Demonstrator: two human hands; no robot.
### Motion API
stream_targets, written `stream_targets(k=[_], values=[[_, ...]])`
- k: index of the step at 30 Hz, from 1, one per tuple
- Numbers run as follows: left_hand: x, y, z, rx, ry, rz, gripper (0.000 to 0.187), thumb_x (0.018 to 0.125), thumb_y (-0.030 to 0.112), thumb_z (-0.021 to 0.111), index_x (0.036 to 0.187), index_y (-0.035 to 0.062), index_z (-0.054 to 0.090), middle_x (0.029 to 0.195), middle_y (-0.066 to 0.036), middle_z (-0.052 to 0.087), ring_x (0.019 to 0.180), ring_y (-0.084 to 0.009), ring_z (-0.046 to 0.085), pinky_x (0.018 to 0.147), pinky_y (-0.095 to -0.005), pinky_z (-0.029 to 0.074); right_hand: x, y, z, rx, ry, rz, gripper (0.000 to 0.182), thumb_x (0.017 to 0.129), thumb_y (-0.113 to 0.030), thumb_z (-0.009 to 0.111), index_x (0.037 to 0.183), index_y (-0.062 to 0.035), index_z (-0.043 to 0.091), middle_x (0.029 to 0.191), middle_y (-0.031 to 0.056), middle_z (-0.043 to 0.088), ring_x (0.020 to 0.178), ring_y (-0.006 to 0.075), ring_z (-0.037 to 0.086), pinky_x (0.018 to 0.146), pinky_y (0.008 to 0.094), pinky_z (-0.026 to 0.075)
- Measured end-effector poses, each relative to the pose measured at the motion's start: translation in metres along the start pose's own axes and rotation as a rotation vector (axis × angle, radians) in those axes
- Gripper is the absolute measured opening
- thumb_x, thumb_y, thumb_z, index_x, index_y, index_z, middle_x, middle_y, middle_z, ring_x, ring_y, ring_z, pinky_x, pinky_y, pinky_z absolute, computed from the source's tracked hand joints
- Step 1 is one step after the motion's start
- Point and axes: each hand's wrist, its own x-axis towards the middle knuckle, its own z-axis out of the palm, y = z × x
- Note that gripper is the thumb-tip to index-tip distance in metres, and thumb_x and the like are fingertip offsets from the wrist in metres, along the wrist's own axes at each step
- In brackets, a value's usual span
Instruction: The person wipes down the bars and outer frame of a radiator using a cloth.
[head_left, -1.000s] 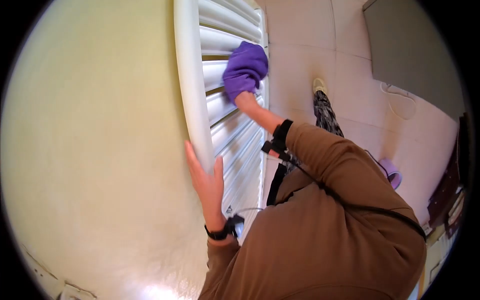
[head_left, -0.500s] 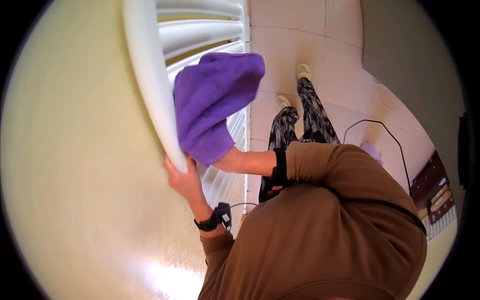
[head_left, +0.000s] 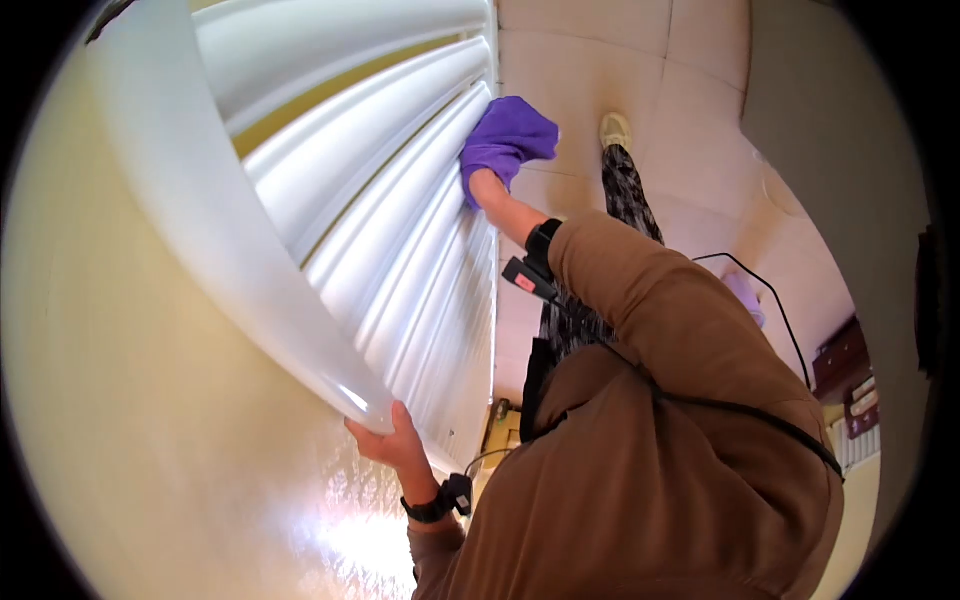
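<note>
My left hand (head_left: 388,440) grips the near end of a curved white rail (head_left: 270,300), thumb on top and fingers around its outer edge. My right hand (head_left: 486,188) holds a purple cloth (head_left: 508,132), which drapes over it and hides the fingers. The cloth lies against the far ends of the white slats (head_left: 370,165), by the side strip where they meet the floor side. These glossy slats run in a row from the rail, with narrow gaps between some of them.
Pale floor tiles (head_left: 580,60) lie to the right, where one of my shoes (head_left: 616,130) shows. A black cable (head_left: 780,300) loops beside me, near a light purple item (head_left: 743,298) on the floor. A grey surface (head_left: 840,130) stands at the far right; a cream wall (head_left: 110,350) is at left.
My right hand has carried the purple cloth from beside the rail to the slats' far ends, up and right in view. The left hand still grips the rail, appearing lower as the view shifted.
</note>
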Motion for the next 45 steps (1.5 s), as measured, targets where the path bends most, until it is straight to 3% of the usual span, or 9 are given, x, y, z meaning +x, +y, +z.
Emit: stream_targets(k=[5, 13, 16, 23, 25, 33, 35, 37, 45], values=[[-0.003, -0.010, 0.000, -0.080, 0.032, 0.077, 0.063, 0.075, 0.035, 0.067, 0.117, -0.0068, 0.045, 0.101, -0.015, 0.058, 0.088, -0.0241, 0.058, 0.078, -0.0340, 0.047, 0.073, 0.015, -0.008, 0.731, 0.070, 0.441, 0.034, 0.082, -0.026, 0.043, 0.107, -0.0034, 0.051, 0.105, 0.0147, 0.053, 0.096, 0.0269, 0.052, 0.081, 0.0359, 0.042], [0.000, -0.005, 0.000, -0.059, 0.012, 0.043, 0.056, 0.073, 0.023, 0.067, 0.116, -0.0057, 0.046, 0.100, -0.015, 0.058, 0.088, -0.0231, 0.057, 0.078, -0.0331, 0.046, 0.070, -0.005, -0.024, 0.942, 0.194, 0.461, 0.051, 0.087, -0.039, 0.036, 0.123, -0.0036, 0.042, 0.122, 0.0124, 0.046, 0.109, 0.0236, 0.045, 0.089, 0.0316, 0.036], [0.004, 0.006, -0.001, -0.065, -0.011, -0.008, 0.051, 0.071, 0.013, 0.065, 0.116, -0.0044, 0.047, 0.099, -0.015, 0.058, 0.087, -0.0232, 0.057, 0.078, -0.0330, 0.046, 0.027, -0.052, -0.034, 0.839, 0.253, 0.253, 0.057, 0.089, -0.044, 0.034, 0.129, -0.0037, 0.039, 0.129, 0.0115, 0.044, 0.114, 0.0223, 0.043, 0.093, 0.0300, 0.034], [0.006, 0.002, 0.001, -0.106, -0.010, 0.018, 0.048, 0.070, 0.012, 0.069, 0.112, 0.0001, 0.050, 0.094, -0.014, 0.061, 0.082, -0.0249, 0.059, 0.074, -0.0333, 0.047, -0.154, -0.102, -0.021, -0.010, 0.076, -0.742, 0.031, 0.084, -0.013, 0.044, 0.111, -0.0021, 0.053, 0.114, 0.0203, 0.051, 0.105, 0.0368, 0.044, 0.093, 0.0417, 0.033], [0.005, 0.000, 0.000, -0.116, 0.002, 0.038, 0.047, 0.070, 0.013, 0.069, 0.111, 0.0004, 0.050, 0.093, -0.015, 0.061, 0.080, -0.0254, 0.060, 0.073, -0.0337, 0.047, -0.215, -0.118, -0.015, 0.371, 0.057, -0.910, 0.030, 0.082, -0.011, 0.046, 0.109, -0.0008, 0.053, 0.114, 0.0190, 0.050, 0.108, 0.0361, 0.042, 0.095, 0.0422, 0.031], [-0.001, -0.041, 0.001, -0.101, 0.048, 0.100, 0.046, 0.071, 0.023, 0.071, 0.106, 0.0011, 0.051, 0.086, -0.018, 0.061, 0.076, -0.0310, 0.061, 0.067, -0.0378, 0.048, -0.261, -0.112, 0.010, 0.501, -0.191, -0.837, 0.031, 0.077, -0.008, 0.050, 0.107, -0.0011, 0.054, 0.109, 0.0189, 0.052, 0.102, 0.0374, 0.046, 0.090, 0.0423, 0.035], [-0.009, -0.054, 0.000, -0.047, 0.105, 0.148, 0.046, 0.071, 0.025, 0.070, 0.106, 0.0016, 0.051, 0.086, -0.018, 0.061, 0.076, -0.0334, 0.061, 0.067, -0.0397, 0.048, -0.232, -0.091, 0.031, -0.009, 0.145, -1.058, 0.031, 0.071, -0.005, 0.053, 0.101, 0.0005, 0.056, 0.101, 0.0203, 0.055, 0.093, 0.0343, 0.052, 0.082, 0.0419, 0.041], [-0.016, -0.062, -0.002, -0.045, 0.086, 0.118, 0.043, 0.074, 0.024, 0.068, 0.106, 0.0009, 0.050, 0.087, -0.017, 0.061, 0.077, -0.0314, 0.060, 0.069, -0.0381, 0.047, -0.196, -0.074, 0.042, -0.414, 0.364, -1.121, 0.009, 0.071, -0.006, 0.054, 0.075, -0.0034, 0.061, 0.069, 0.0174, 0.061, 0.056, 0.0285, 0.060, 0.056, 0.0364, 0.049], [-0.027, -0.069, -0.010, -0.051, 0.041, 0.040, 0.041, 0.076, 0.021, 0.066, 0.107, -0.0004, 0.049, 0.087, -0.017, 0.060, 0.076, -0.0282, 0.059, 0.070, -0.0372, 0.047, -0.109, -0.064, 0.031, -0.691, 0.454, -0.861, 0.010, 0.071, -0.005, 0.053, 0.072, -0.0044, 0.062, 0.069, 0.0183, 0.063, 0.064, 0.0295, 0.063, 0.059, 0.0381, 0.051]])
